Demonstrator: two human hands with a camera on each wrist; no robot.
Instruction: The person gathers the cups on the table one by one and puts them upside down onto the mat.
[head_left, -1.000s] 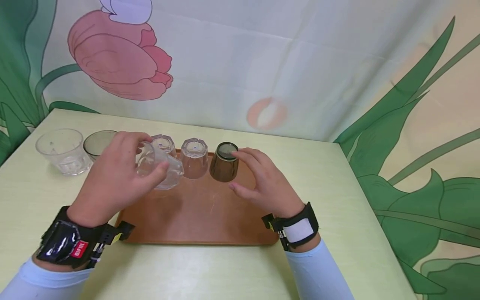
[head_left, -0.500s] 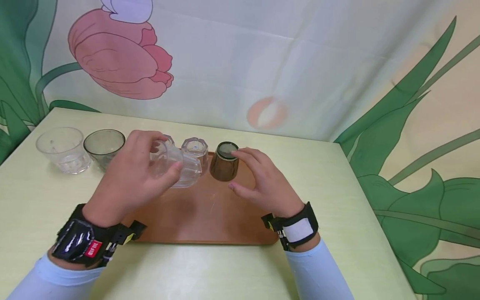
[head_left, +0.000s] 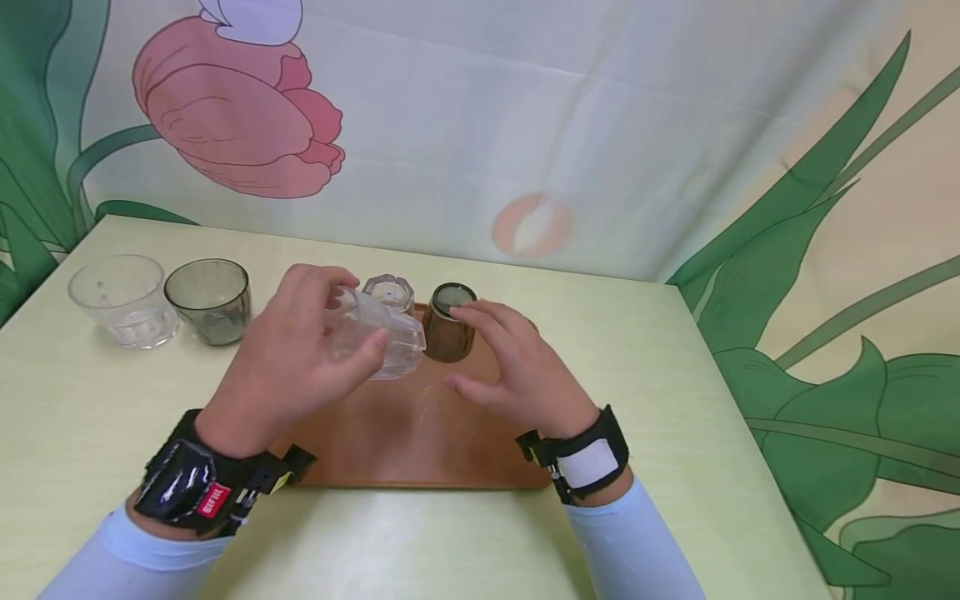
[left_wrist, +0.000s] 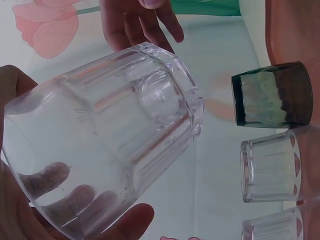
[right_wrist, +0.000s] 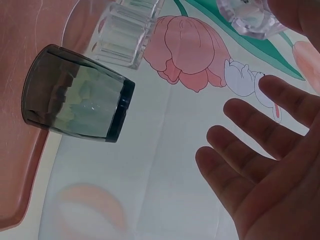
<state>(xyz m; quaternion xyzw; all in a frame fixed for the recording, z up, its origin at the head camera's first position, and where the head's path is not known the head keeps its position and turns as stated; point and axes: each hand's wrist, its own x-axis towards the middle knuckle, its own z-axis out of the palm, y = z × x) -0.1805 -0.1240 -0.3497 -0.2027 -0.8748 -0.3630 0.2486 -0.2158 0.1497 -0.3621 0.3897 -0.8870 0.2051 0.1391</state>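
My left hand point(head_left: 292, 358) grips a clear faceted drinking glass point(left_wrist: 110, 130) above the brown tray point(head_left: 420, 450). The glass lies tilted on its side, its thick base pointing towards my right hand. With fingers spread and nothing held, my right hand point(head_left: 521, 367) hovers near that base. An upside-down dark smoky glass point(head_left: 447, 329) stands on the tray, just beyond my right fingertips; the right wrist view has a gap between them. Beside it is an upside-down clear glass point(head_left: 390, 292), partly hidden by the held one. Another clear glass point(left_wrist: 272, 225) shows in the left wrist view.
On the table left of the tray stand a wide clear glass point(head_left: 123, 296) and a grey-tinted glass point(head_left: 213, 308), both mouth up. A curtain point(head_left: 450, 125) printed with flowers hangs behind the table's back edge. The tray has a low raised rim.
My left hand has carried the tilted clear glass rightwards, towards my right hand, uncovering the grey-tinted glass. My right hand has shifted only slightly left and stays open.
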